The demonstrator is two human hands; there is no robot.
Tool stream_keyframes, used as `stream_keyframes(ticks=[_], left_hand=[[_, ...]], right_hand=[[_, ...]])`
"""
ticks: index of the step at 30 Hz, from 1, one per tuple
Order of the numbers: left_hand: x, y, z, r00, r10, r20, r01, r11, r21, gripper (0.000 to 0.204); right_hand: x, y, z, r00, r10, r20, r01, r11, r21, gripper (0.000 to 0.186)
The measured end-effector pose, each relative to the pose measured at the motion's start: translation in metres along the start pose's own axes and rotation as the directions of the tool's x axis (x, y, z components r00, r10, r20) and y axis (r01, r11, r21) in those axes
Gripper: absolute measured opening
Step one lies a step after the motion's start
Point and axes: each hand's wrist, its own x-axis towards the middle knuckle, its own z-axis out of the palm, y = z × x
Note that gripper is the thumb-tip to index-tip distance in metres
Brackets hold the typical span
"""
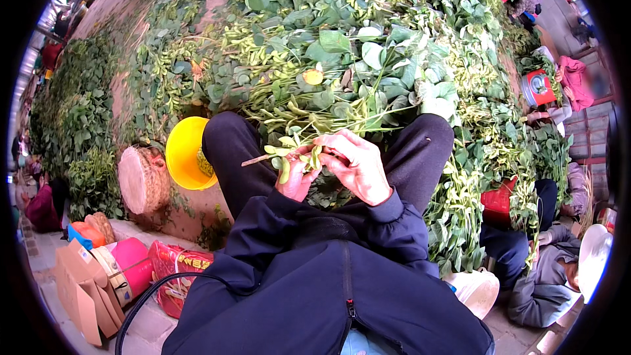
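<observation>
Over my lap, my left hand (298,177) is wrapped round a bean stalk (255,160) whose bare brown end sticks out to the left. Green pods and leaves show between and around its fingers. My right hand (360,168) presses its thumb and fingers together on the same stalk, at the pods (315,155) beside the left hand. What lies exactly under the right fingertips is partly hidden. By my left knee a yellow bucket (179,152) leans with green pods in its bottom. Beyond my knees spreads a large heap of leafy bean plants (335,43).
Left of the bucket is a round woven stool (139,179). Cardboard (84,286), a pink bucket (130,266) and a red bag (177,266) lie at lower left. A white bucket (478,289) stands behind my right side. Other people sit along the right, one wearing a white hat (595,260).
</observation>
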Motion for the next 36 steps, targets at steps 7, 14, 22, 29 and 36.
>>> stream_keyframes(ticks=[7, 14, 22, 29, 36], left_hand=[[0.001, 0.002, 0.000, 0.999, -0.049, 0.020, 0.051, 0.996, -0.076, 0.024], [0.002, 0.002, 0.004, 0.966, -0.067, 0.251, 0.121, 0.971, -0.205, 0.023], [0.003, 0.006, 0.010, 0.991, -0.057, 0.122, 0.076, 0.985, -0.156, 0.015], [0.008, 0.012, 0.007, 0.991, -0.006, 0.137, 0.024, 0.991, -0.132, 0.009], [0.008, 0.009, 0.008, 0.991, 0.069, 0.117, -0.065, 0.997, -0.041, 0.011]], right_hand=[[0.005, -0.008, -0.004, 1.000, -0.006, 0.001, 0.006, 0.994, -0.107, 0.024], [0.000, -0.005, 0.005, 0.948, 0.185, -0.259, -0.180, 0.983, 0.044, 0.013], [-0.016, 0.009, 0.010, 0.901, 0.381, -0.206, -0.333, 0.914, 0.234, 0.009], [-0.022, -0.002, 0.000, 0.945, 0.328, 0.005, -0.326, 0.935, 0.142, 0.019], [-0.025, 0.001, -0.004, 0.923, 0.375, 0.090, -0.385, 0.886, 0.259, 0.024]])
